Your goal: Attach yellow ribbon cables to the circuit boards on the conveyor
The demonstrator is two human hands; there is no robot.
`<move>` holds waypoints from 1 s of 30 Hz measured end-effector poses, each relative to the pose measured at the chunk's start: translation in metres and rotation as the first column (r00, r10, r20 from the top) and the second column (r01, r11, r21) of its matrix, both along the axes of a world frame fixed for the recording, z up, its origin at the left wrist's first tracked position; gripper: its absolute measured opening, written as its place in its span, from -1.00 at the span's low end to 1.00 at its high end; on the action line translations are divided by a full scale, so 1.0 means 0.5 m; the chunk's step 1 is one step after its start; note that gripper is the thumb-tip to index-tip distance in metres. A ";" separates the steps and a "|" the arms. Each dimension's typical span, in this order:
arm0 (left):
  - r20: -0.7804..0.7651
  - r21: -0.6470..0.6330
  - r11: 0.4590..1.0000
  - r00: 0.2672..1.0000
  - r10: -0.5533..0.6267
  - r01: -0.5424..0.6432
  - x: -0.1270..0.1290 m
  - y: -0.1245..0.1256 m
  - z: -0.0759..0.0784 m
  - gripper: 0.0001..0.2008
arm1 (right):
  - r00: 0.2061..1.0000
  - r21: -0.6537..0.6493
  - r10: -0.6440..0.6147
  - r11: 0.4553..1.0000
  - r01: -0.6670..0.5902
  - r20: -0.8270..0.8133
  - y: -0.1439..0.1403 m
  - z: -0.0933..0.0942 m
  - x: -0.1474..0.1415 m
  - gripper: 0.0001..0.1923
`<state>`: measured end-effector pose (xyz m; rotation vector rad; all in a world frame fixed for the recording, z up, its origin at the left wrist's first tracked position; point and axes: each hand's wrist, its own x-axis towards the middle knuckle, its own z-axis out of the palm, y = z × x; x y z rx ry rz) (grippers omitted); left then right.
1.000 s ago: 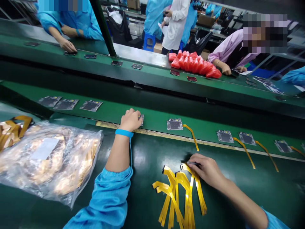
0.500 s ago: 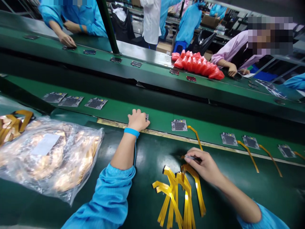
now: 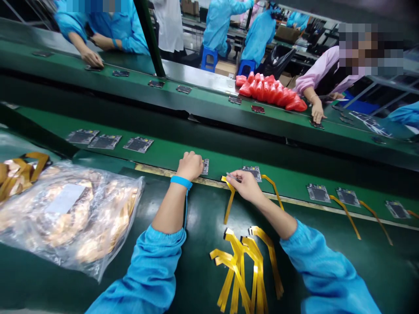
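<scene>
A: What is the left hand (image 3: pixel 190 165) doing?

B: It is curled into a loose fist on the near green belt (image 3: pixel 183 152), knuckles up, pressing on a small grey board (image 3: pixel 205 166) whose right edge shows beside the fingers. A smooth blue band (image 3: pixel 181 181) circles the wrist.

A: And the right hand (image 3: pixel 245 185)?

B: Closed in a pinch. It holds slim metal tweezers (image 3: pixel 233 177), and a flat yellow ribbon (image 3: pixel 229 196) hangs from their tip. The ribbon's upper end sits at the belt's edge, just right of that board; its strip trails down onto the dark, glossy table (image 3: pixel 203 226).

A: Anything else close by?

B: A 2nd board (image 3: pixel 253 171) lies just behind the right hand, with its own thin ribbon (image 3: pixel 273 186) curving off it. Near the right forearm lies a loose pile (image 3: pixel 245 266) of the same flat yellow ribbons, bent at the tops.

A: Further out?

B: 3 square boards (image 3: pixel 109 141) lie in a row on the belt to the left. A crinkled clear bag (image 3: pixel 72 218) of coppery ribbons rests on the table at left. On the far belt lies a heap of shiny red packets (image 3: pixel 271 90), and people in blue smocks work there.
</scene>
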<state>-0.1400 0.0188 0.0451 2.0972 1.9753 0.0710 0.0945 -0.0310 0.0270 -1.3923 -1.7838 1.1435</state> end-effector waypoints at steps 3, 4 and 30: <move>0.008 0.007 0.998 0.998 -0.063 0.063 -0.008 0.001 -0.001 -0.72 | 0.995 0.013 -0.035 0.999 0.034 0.098 0.054 -0.021 -0.039 -0.75; 0.007 0.010 0.996 0.996 -0.091 0.091 -0.010 0.000 0.000 -0.72 | 0.990 0.018 -0.043 0.999 0.041 0.137 0.068 -0.025 -0.049 -0.77; 0.007 -0.128 0.932 0.940 -0.341 0.339 0.017 -0.034 0.055 -0.69 | 0.821 -0.024 0.009 1.000 0.006 0.571 0.111 -0.007 -0.050 -0.80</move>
